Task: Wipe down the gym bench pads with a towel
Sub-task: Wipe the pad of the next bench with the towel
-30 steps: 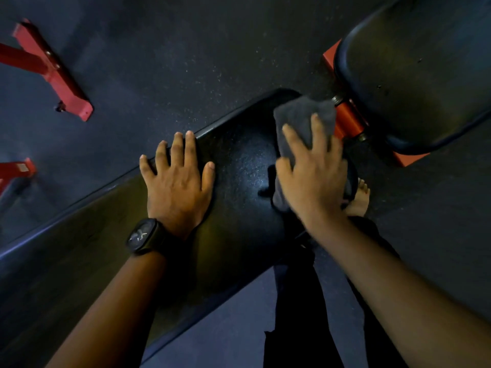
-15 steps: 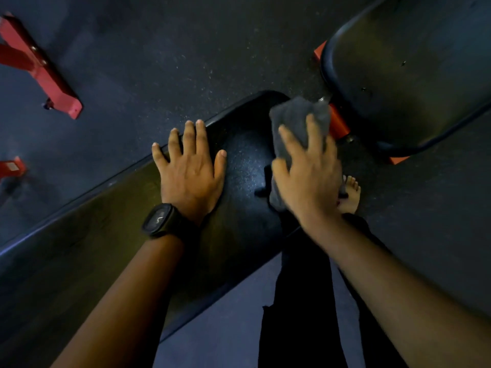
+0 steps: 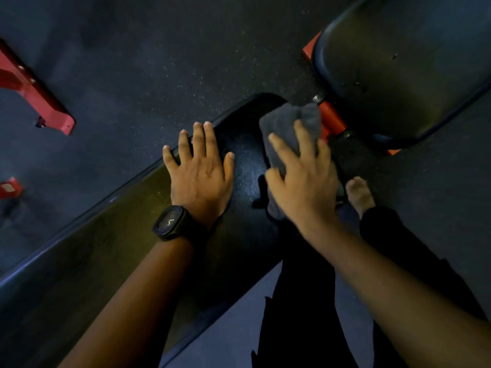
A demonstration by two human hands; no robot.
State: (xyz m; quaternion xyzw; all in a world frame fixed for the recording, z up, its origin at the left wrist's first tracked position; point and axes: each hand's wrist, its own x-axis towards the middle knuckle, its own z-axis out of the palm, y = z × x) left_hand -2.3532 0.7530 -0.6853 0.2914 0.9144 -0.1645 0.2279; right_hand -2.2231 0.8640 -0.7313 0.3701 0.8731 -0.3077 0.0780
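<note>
A long black bench pad [image 3: 111, 245] runs from the lower left up to the centre. My left hand [image 3: 202, 171] lies flat on it near its far end, fingers spread, a black watch on the wrist. My right hand [image 3: 303, 179] presses a grey towel [image 3: 289, 123] onto the pad's end with straight fingers; the towel sticks out beyond the fingertips. A second black pad [image 3: 398, 75] sits at the upper right, joined by an orange-red frame [image 3: 332, 120].
Red metal rack feet [image 3: 42, 104] stand on the dark rubber floor [image 3: 159, 54] at the left edge, with another red piece [image 3: 9, 187] below them. My bare foot [image 3: 358, 195] and dark trouser legs are beside the bench at the lower right.
The view has shifted slightly left. My right hand has slid the towel a little toward the pad's end. My left hand stays flat on the pad.
</note>
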